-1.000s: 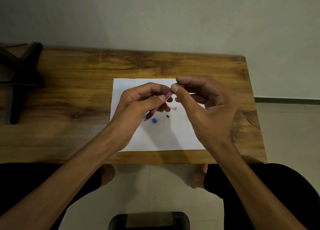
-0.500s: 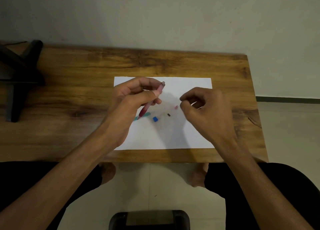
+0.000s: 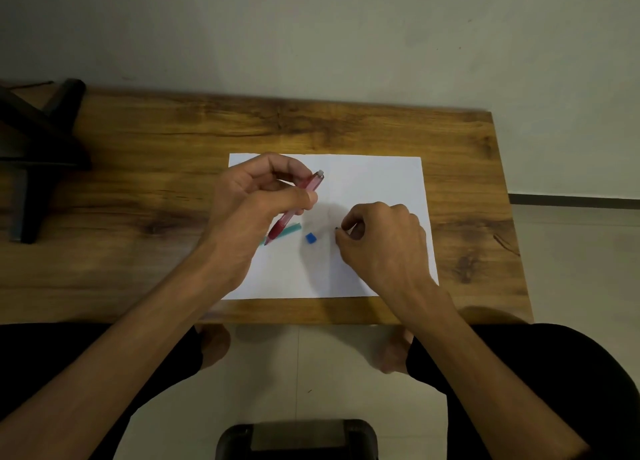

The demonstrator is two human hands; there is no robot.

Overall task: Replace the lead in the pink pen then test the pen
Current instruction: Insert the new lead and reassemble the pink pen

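My left hand (image 3: 252,203) grips the pink pen (image 3: 313,183) at its middle, tilted, with its back end up to the right and its tip down to the left. The pen is held over a white sheet of paper (image 3: 381,179). My right hand (image 3: 381,241) rests low on the sheet, its thumb and forefinger pinching a small dark piece (image 3: 336,229). A teal lead case (image 3: 290,231) lies on the paper under the pen's tip. A small blue cap (image 3: 311,238) lies between the two hands.
The paper lies on a wooden table (image 3: 138,182) whose near edge is close to my knees. A black stand (image 3: 38,155) sits at the table's far left. A wall rises behind the table, and tiled floor shows on the right.
My hands have parted. The right hand left the pen's back end, dropped to the paper and closed on the small dark piece. The left hand has stayed, still holding the pen.
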